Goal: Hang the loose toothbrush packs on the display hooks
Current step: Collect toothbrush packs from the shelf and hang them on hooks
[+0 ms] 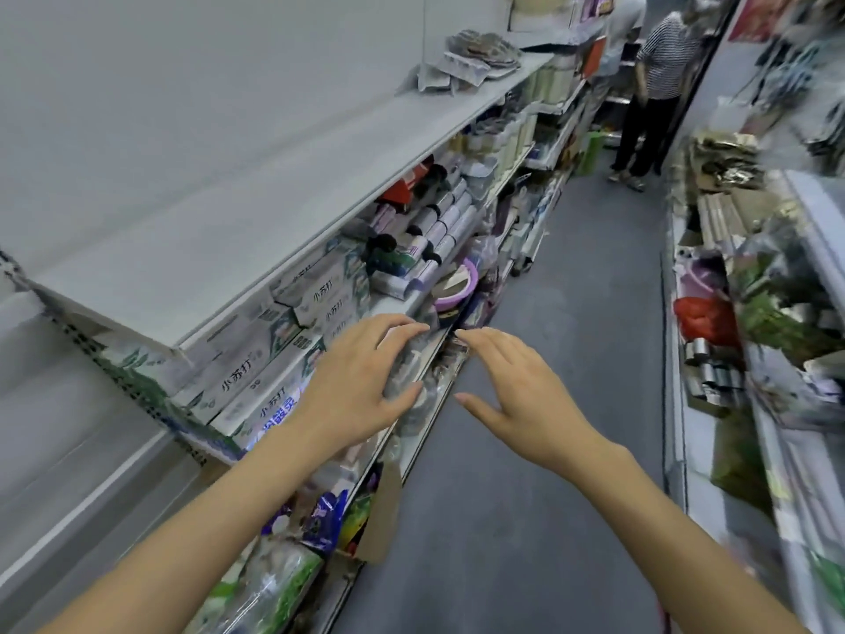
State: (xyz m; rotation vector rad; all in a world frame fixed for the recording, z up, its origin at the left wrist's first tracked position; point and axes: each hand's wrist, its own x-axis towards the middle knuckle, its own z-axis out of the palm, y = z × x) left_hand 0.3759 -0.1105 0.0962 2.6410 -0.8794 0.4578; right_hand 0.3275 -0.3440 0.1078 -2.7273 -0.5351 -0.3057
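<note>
- At the lower centre of the frame, the left hand [361, 382] is seen with fingers spread and lightly curved, laid over blurred clear-plastic packs [414, 372] at the shelf edge [430, 359]; whether these are the toothbrush packs cannot be told.
- Just right of it, the right hand [507, 386] is held open in the air, fingers nearly straight, nothing gripped.
- Left of the hands, white toothpaste boxes [283, 340] are stacked on the same shelf.
- Further up the shelf, rolled goods [434, 226] and a purple basin [457, 286] are placed.
- At the upper right, two people [649, 84] are seen standing in the aisle.
</note>
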